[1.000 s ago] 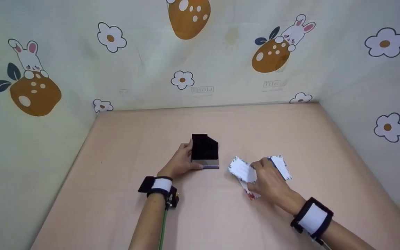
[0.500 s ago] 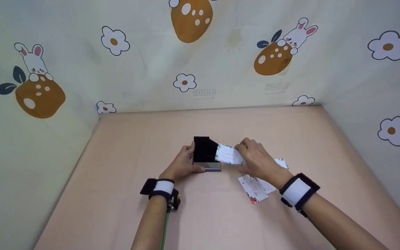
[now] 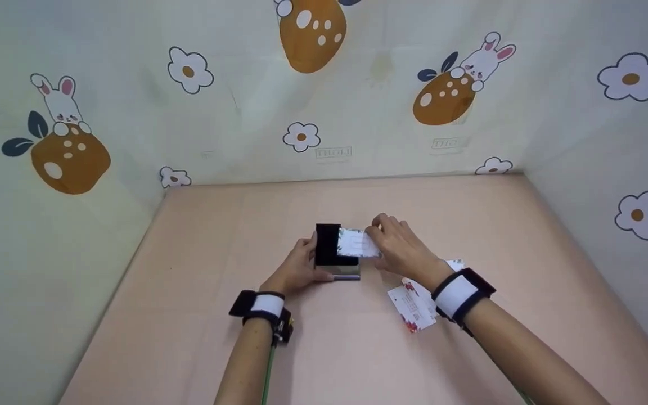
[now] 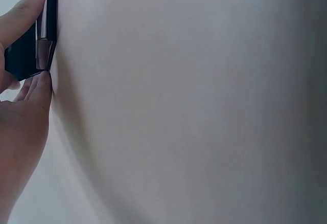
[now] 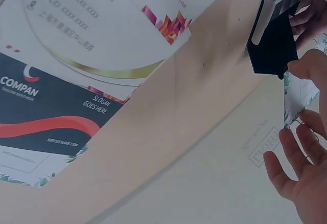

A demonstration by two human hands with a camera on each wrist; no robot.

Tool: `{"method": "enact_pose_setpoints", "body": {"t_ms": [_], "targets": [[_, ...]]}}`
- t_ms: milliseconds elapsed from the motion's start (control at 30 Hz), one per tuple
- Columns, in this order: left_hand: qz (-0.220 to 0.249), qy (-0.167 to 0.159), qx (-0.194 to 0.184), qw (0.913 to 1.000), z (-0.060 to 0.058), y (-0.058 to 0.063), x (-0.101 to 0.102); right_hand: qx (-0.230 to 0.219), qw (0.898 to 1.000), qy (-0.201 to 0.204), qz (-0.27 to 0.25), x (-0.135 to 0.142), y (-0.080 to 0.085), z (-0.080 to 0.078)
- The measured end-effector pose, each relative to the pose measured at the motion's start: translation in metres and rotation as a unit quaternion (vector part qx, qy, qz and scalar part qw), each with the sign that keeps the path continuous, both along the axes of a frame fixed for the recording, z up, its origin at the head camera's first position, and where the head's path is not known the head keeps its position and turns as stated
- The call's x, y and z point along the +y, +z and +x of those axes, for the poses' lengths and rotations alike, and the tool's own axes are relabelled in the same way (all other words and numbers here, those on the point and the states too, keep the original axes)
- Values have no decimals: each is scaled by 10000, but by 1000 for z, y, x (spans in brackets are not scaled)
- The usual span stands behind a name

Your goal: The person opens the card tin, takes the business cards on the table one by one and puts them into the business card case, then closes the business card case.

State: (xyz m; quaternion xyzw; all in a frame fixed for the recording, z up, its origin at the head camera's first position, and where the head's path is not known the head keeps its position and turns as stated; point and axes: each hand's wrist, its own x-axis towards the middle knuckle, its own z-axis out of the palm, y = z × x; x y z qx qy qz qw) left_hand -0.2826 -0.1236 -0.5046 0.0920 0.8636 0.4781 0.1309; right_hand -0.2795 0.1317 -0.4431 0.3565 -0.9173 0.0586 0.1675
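Note:
My left hand (image 3: 296, 269) grips a black card holder (image 3: 327, 247) with a shiny metallic strip along its near edge, thumb on the strip and fingers at the far left side. In the left wrist view the holder (image 4: 44, 55) shows at the upper left between thumb and fingers. With thumb and fingertips my right hand (image 3: 405, 247) pinches a white business card (image 3: 352, 242) bordered with green leaves. The card overlaps the right part of the holder in the head view. From the right wrist, the card (image 5: 296, 93) appears right by the holder's corner (image 5: 276, 50).
Several loose business cards (image 3: 412, 309) lie overlapping on the pink tabletop (image 3: 217, 236), beneath and beside my right forearm. Among them are a dark card with a red stripe (image 5: 51, 106) and white ones. A patterned wall covering (image 3: 234, 112) encloses the table.
My right hand has lifted the leafy card from the loose cards and carried it left and away from me, over the holder's right side. My left hand keeps its hold on the holder.

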Motion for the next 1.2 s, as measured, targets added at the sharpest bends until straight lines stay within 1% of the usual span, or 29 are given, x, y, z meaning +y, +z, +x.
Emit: {"method": "enact_pose_setpoints", "body": {"t_ms": [167, 300, 467, 600, 733, 933, 1100, 1200], "targets": [[-7, 48, -38, 10000, -1, 0, 0, 76, 9999, 137, 33, -9, -1, -7], [113, 79, -102, 9999, -2, -2, 0, -46, 9998, 184, 58, -16, -4, -10], [210, -1, -13, 9998, -2, -4, -1, -108, 9996, 160, 201, -21, -10, -13], [266, -1, 21, 9996, -2, -3, -2, -119, 9995, 155, 260, -24, -15, -14], [150, -34, 159, 9998, -2, -1, -2, -50, 9995, 160, 270, -28, -19, -16], [89, -92, 194, 9997, 0, 0, -2, 185, 9987, 242, 419, -36, -22, -17], [-18, -9, 236, 9997, 0, 0, -1, 109, 9987, 264, 418, -41, -24, -18], [89, 17, 167, 9998, -1, -1, -1, 5, 9985, 266, 481, -43, -26, -19]]}}
